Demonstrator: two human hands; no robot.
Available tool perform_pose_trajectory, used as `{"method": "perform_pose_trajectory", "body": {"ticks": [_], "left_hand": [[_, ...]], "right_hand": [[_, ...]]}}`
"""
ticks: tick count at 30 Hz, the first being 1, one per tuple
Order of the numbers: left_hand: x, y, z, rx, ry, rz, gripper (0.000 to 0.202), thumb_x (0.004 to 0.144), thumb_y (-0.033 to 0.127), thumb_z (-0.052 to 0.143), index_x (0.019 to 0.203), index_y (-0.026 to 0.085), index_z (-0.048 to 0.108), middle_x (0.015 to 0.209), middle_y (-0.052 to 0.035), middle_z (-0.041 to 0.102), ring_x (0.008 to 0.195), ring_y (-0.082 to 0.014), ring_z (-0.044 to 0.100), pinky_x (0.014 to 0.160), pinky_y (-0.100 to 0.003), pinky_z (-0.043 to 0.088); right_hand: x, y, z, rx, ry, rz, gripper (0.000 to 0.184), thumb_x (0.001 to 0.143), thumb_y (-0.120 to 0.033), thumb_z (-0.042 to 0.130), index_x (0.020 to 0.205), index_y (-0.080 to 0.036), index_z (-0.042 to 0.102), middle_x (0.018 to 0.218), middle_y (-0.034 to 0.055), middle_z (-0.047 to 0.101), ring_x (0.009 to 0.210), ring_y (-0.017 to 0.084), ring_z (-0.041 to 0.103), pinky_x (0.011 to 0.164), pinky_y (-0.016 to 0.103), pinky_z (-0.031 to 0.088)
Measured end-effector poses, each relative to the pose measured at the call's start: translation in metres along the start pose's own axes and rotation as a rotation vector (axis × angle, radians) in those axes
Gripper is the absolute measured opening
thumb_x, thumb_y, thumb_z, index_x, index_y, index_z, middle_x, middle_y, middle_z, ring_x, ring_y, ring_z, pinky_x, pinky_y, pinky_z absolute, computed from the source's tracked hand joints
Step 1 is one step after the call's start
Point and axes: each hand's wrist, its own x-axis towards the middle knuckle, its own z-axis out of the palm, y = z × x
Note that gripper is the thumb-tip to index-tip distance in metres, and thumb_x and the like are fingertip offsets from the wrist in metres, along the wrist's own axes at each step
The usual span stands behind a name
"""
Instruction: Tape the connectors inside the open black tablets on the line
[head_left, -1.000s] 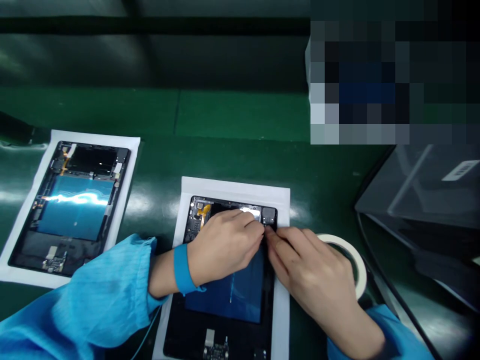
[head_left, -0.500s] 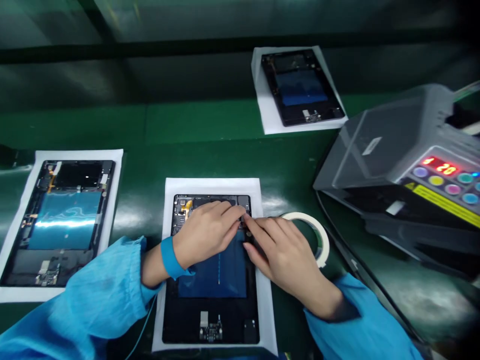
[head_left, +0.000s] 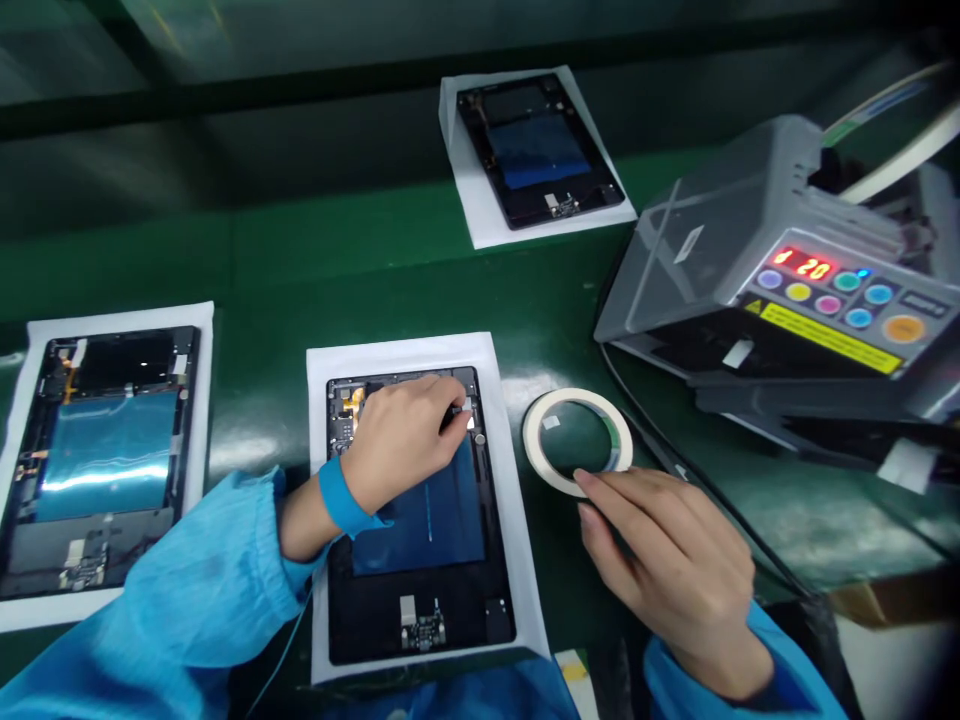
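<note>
An opened tablet (head_left: 420,620) with a blue-film battery (head_left: 442,535) lies on a white sheet in front of me. My left hand (head_left: 409,430), wearing a blue wrist strap (head_left: 346,498), is over the tablet's upper part. Its fingers are curled together near the upper right edge; whatever is between them is hidden. Off to the right, my right hand (head_left: 667,560) has its thumb and forefinger apart, with no object visible between them. The forefinger's tip overlaps the near rim of a roll of cream tape (head_left: 534,440); contact is unclear.
Another opened tablet (head_left: 112,455) lies at the left, and a third (head_left: 536,150) sits at the back, both on white sheets. A grey machine (head_left: 697,250) with a lit red display and a tape strip above stands at the right. Its black cable (head_left: 645,440) runs behind my right hand.
My right hand has left the tablet's upper right edge and moved right to the tape roll. My left hand stays over the tablet with its fingers more curled. The camera view has shifted right.
</note>
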Motion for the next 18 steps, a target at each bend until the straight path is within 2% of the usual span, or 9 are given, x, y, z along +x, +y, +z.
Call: {"method": "perform_pose_trajectory", "body": {"ticks": [6,8,12,15,18], "left_hand": [[0.009,0.008,-0.005,0.049,-0.072,-0.111,0.009,0.078,0.028,0.056,0.08,0.024,0.063,0.063,0.0028,0.062,0.057,-0.0166,0.057,0.05,-0.026,0.03],[0.012,0.009,-0.005,0.068,-0.072,-0.126,0.01,0.077,0.03,0.055,0.078,0.024,0.063,0.063,0.0022,0.063,0.058,-0.0175,0.059,0.051,-0.026,0.03],[0.017,0.01,-0.009,0.085,-0.05,-0.169,0.013,0.077,0.032,0.054,0.076,0.022,0.062,0.063,0.0002,0.063,0.058,-0.0185,0.058,0.05,-0.026,0.03],[0.009,0.009,-0.024,-0.142,-0.07,-0.148,0.014,0.08,0.03,0.053,0.075,0.021,0.062,0.065,0.0003,0.064,0.059,-0.0166,0.058,0.052,-0.026,0.037],[-0.017,0.01,-0.047,-0.383,-0.042,-0.055,0.017,0.086,0.033,0.052,0.077,0.021,0.062,0.073,0.0012,0.066,0.063,-0.0147,0.06,0.054,-0.024,0.045]], "right_hand": [[-0.022,0.011,-0.014,-0.079,0.061,0.08,0.033,0.073,-0.008,0.067,0.105,-0.017,0.063,0.085,0.0057,0.067,0.076,0.019,0.061,0.074,0.034,0.051],[-0.031,0.022,-0.02,-0.16,0.15,0.138,0.036,0.074,-0.009,0.065,0.109,-0.019,0.063,0.085,0.0054,0.067,0.076,0.019,0.062,0.072,0.032,0.051],[-0.049,0.06,-0.028,-0.473,0.345,0.221,0.037,0.076,-0.018,0.065,0.114,-0.017,0.062,0.09,0.0093,0.067,0.08,0.023,0.062,0.07,0.034,0.049],[-0.058,0.092,-0.028,-0.594,0.405,0.247,0.036,0.078,-0.024,0.065,0.112,-0.012,0.062,0.095,0.0141,0.066,0.086,0.025,0.062,0.072,0.036,0.049],[-0.063,0.116,-0.028,-0.612,0.435,0.259,0.034,0.079,-0.024,0.063,0.111,-0.011,0.063,0.095,0.0146,0.066,0.087,0.025,0.062,0.073,0.036,0.05]]}}
